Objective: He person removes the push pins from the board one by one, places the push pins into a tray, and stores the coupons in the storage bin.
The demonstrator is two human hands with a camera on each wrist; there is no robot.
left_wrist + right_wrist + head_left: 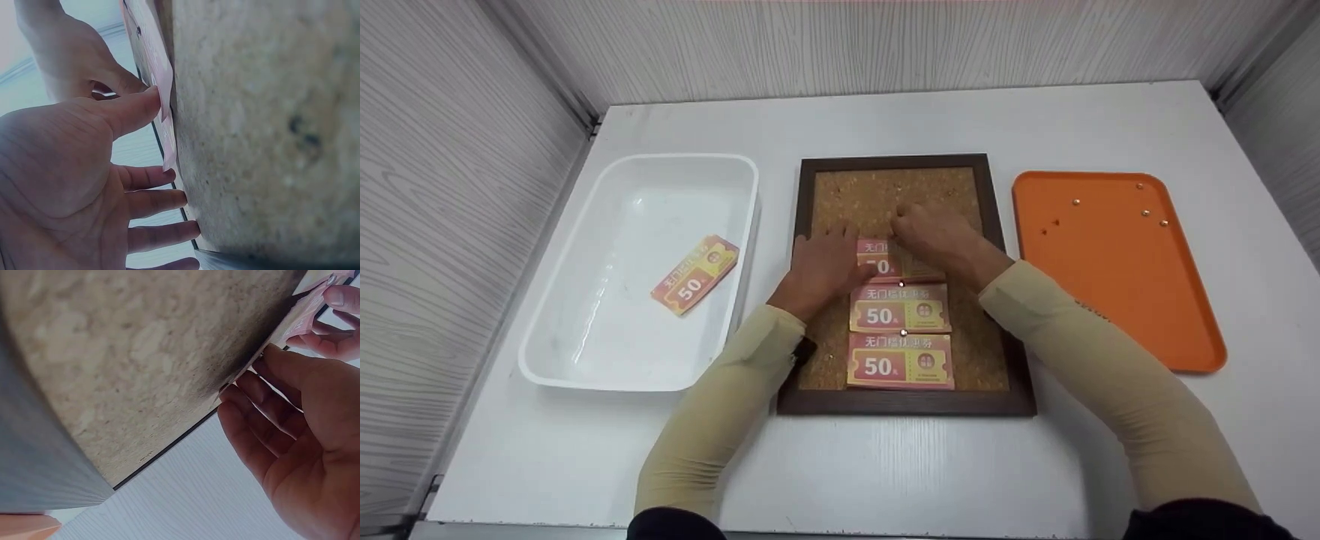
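A dark-framed corkboard (900, 403) lies on the table, with a column of three pink-and-yellow coupons on it. The lowest coupon (900, 365) and the middle coupon (877, 309) each have a thumbtack at the top edge. My left hand (826, 264) rests flat at the left of the top coupon (877, 264), thumb on it and fingers straight. Over that coupon's upper part, my right hand (943, 236) has its fingers curled. In the right wrist view, a small shiny thumbtack (261, 355) shows beneath the right thumb, mostly hidden by the fingers.
To the left stands a white plastic bin (637, 387) with more coupons (695, 274) in it. An orange tray (1132, 292) at the right holds several loose thumbtacks (1145, 213). Other tacks sit near the corkboard's top edge. Panelled walls enclose the table's back and sides.
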